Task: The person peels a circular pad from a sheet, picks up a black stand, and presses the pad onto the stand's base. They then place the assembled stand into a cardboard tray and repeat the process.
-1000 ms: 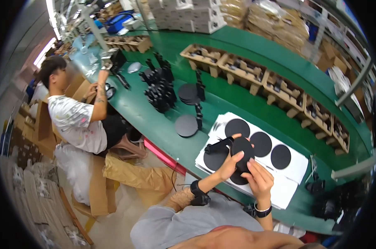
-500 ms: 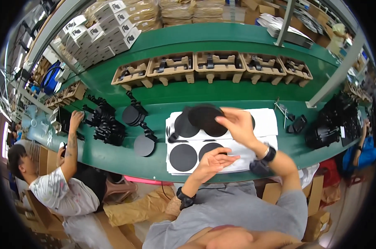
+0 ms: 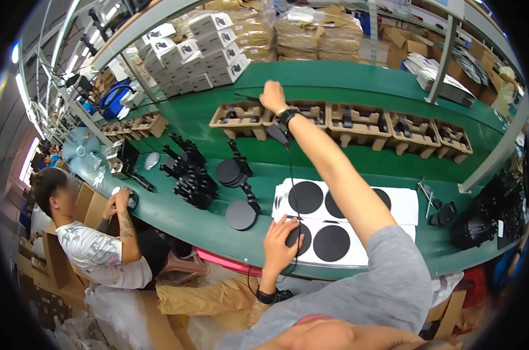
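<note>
Left hand (image 3: 279,242): fingers spread flat, pressing on a black round disc (image 3: 296,238) at the near edge of the white sheet (image 3: 404,204); hold it down so the sheet does not slide.
Thin cord (image 3: 290,175): hangs from the raised arm toward the disc; give it slack so it cannot drag the discs.
Right hand (image 3: 273,96): stretched far out, fingers clenched at the rim of a brown pulp tray (image 3: 238,114); what it grasps cannot be told. Lift straight up, clear of neighbouring trays.
</note>
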